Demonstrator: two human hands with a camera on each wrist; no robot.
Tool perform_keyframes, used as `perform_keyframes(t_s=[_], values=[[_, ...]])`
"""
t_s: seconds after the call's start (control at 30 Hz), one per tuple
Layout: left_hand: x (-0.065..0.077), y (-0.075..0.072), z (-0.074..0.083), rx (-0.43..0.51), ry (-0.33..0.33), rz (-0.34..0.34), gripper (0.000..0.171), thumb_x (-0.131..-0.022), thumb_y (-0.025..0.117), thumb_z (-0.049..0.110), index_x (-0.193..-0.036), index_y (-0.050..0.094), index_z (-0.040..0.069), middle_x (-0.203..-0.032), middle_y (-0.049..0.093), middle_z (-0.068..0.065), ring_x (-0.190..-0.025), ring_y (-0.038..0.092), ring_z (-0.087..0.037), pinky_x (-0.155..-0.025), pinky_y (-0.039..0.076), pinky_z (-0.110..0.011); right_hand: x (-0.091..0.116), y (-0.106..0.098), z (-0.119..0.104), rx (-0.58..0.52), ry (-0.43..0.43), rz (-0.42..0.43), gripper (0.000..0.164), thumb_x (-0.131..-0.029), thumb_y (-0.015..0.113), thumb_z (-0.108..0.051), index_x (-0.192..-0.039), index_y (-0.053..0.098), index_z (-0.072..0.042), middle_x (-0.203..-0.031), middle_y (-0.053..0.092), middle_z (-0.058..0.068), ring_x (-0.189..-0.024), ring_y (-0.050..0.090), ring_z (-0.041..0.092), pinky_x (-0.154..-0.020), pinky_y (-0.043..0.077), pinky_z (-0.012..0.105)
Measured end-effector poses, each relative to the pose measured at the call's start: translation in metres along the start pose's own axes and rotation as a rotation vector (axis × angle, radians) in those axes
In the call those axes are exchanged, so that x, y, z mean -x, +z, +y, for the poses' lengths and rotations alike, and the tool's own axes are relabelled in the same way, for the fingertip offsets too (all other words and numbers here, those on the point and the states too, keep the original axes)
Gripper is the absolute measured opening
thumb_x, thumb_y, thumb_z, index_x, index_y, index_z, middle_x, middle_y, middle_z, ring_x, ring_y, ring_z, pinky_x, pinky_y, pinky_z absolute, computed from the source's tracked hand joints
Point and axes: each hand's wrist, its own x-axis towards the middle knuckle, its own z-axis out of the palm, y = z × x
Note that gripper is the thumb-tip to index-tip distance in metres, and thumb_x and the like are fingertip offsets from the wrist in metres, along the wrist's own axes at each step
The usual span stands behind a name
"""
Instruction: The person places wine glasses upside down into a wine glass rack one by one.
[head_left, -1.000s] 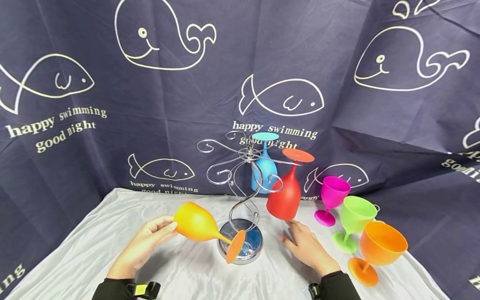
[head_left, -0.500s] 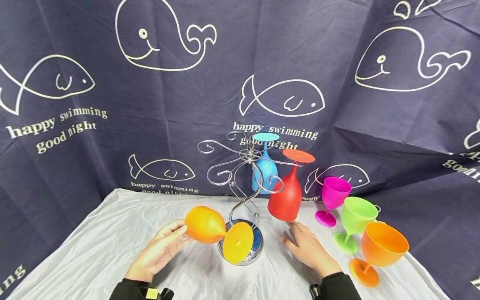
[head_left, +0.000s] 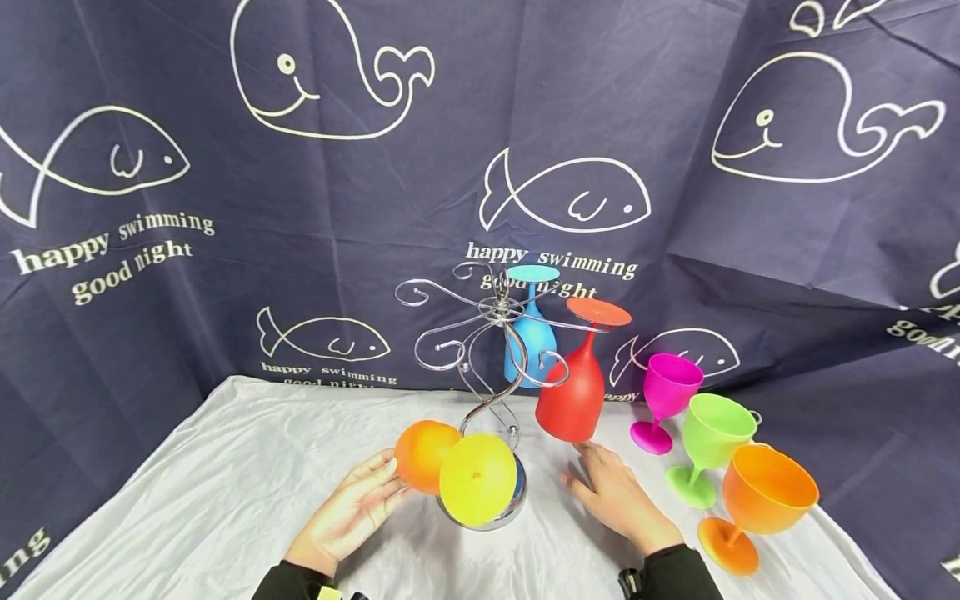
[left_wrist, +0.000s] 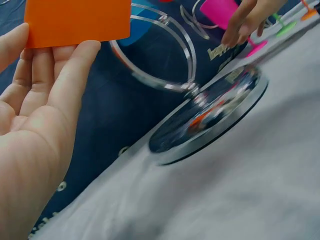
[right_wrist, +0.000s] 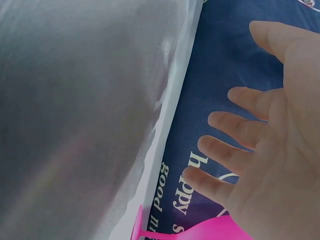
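My left hand (head_left: pixel 352 510) pinches a yellow-orange goblet (head_left: pixel 422 457) near its rim. The goblet is tipped so that its round foot faces the head camera, overlapping the chrome base of the rack (head_left: pixel 501 312). In the left wrist view the thumb and fingers lie at the edge of the orange bowl (left_wrist: pixel 77 22). My right hand (head_left: pixel 617 493) holds nothing; its fingers are spread in the right wrist view. Its fingertips are right below the rim of a red goblet (head_left: pixel 572 400), which hangs upside down on the rack. Behind that hangs a blue goblet (head_left: pixel 531 343), also inverted.
On the right, magenta (head_left: pixel 669 390), green (head_left: pixel 714 433) and orange (head_left: pixel 771 490) goblets stand upright in a row. The rack's curled arms stick out on the left. White cloth (head_left: pixel 285 433) covers the table, and a dark printed curtain (head_left: pixel 360 217) hangs behind.
My left hand has moved right with the yellow-orange goblet, turning its foot toward the head camera and in front of the rack's base. The right hand has stayed in place.
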Motion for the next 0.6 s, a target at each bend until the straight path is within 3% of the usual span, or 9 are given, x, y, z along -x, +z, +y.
perform_keyframes(t_s=[0.23, 0.6], values=[[-0.006, 0.01, -0.012, 0.13, -0.025, -0.034, 0.041, -0.111, 0.025, 0.003, -0.125, 0.062, 0.013, -0.128, 0.067, 0.0, -0.122, 0.064, -0.014, -0.113, 0.048, -0.034, -0.001, 0.001, 0.0, 0.001, 0.003, 0.011, 0.063, -0.096, 0.066, -0.042, -0.143, 0.054, -0.002, -0.144, 0.058, 0.016, -0.137, 0.051, 0.037, -0.107, 0.044, 0.063], [-0.012, 0.019, -0.028, 0.202, -0.038, -0.087, 0.044, -0.111, 0.027, 0.004, -0.138, 0.061, 0.013, -0.14, 0.063, -0.004, -0.129, 0.061, -0.018, -0.115, 0.045, -0.036, -0.001, 0.0, -0.001, -0.002, 0.017, -0.005, 0.066, -0.096, 0.065, -0.043, -0.145, 0.053, -0.001, -0.148, 0.055, 0.019, -0.141, 0.047, 0.039, -0.11, 0.041, 0.065]])
